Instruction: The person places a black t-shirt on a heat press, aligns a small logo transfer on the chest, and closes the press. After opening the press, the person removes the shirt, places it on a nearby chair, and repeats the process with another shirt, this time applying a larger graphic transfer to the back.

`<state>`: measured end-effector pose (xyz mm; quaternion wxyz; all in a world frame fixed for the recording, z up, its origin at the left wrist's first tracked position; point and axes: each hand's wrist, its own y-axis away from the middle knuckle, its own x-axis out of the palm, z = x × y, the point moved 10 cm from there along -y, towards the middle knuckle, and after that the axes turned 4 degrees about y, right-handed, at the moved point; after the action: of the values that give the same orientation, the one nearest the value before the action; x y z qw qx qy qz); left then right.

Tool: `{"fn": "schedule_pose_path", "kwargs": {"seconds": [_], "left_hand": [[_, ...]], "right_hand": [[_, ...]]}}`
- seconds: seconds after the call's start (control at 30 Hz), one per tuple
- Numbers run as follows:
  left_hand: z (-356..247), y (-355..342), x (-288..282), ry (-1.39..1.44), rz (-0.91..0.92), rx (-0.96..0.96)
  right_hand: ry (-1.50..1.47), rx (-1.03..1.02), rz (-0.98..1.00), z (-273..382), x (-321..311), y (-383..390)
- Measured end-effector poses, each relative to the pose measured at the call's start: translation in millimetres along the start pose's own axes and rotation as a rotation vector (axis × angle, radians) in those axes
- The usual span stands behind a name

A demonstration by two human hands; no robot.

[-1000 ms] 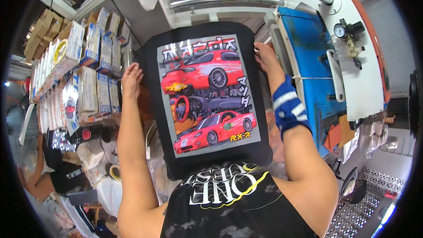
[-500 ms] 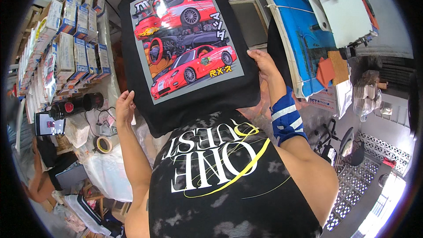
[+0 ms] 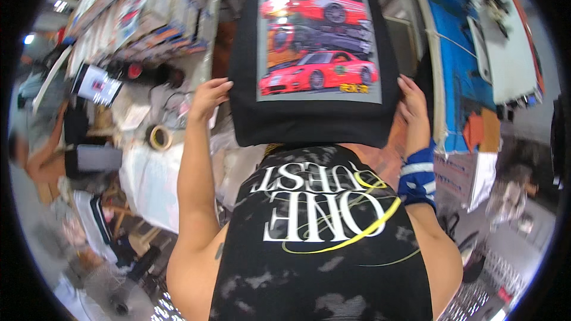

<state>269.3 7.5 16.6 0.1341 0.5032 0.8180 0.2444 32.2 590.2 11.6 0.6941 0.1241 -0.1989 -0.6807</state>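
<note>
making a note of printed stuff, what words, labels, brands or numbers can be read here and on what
Wording is left uncopied; only where it stands:
Black top: large white lettering, clear, upside down here.
Car print: yellow characters, lower right, blurred.
Stacked boxes, left: too blurred to read.
White carton, right: small reddish print, too blurred to read.

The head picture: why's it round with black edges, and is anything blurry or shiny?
Head view: the fisheye lens rounds the picture, leaving black corners; same view: the car print and stacked boxes look smeared; same view: white glare sits on the print's upper left.
</note>
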Motion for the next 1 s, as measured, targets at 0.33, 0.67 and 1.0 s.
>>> {"fn": "schedule_pose_path", "kwargs": {"seconds": [0.33,0.67,1.0], "left_hand": [[22.5,2.7,-21.2,0.061,-0.012,-0.009],[19.1,-4.7,-11.4,0.172,0.007,0.034],[-72.3,111.2,108.7,-0.817,-0.228,1.081]], "right_hand": [[0.325,0.126,-0.132,15.3,15.0,29.1],[0.062,0.091,0.039,-0.2,8.3,6.8],[1.126,-0.999,-0.219,55.4,81.7,116.8]]}}
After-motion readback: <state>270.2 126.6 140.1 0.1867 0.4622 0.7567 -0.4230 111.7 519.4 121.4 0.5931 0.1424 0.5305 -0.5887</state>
